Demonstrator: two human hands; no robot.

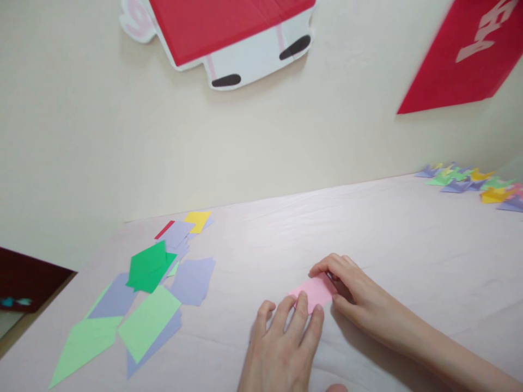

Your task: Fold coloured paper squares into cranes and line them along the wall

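A small piece of pink paper lies on the pale cloth between my two hands; its outline looks folded, though fingers cover part of its edges. My left hand comes from the bottom edge with its fingers spread, and some fingertips rest on the near left side of the paper. From the right, my right hand has curved fingers at the paper's far edge and the thumb at its right corner, gripping that end.
Loose green sheets, light green sheets and lilac sheets lie scattered at left, with a yellow sheet farther back. Several folded paper shapes stand at the far right. Behind the cloth-covered surface rises a wall with red decorations.
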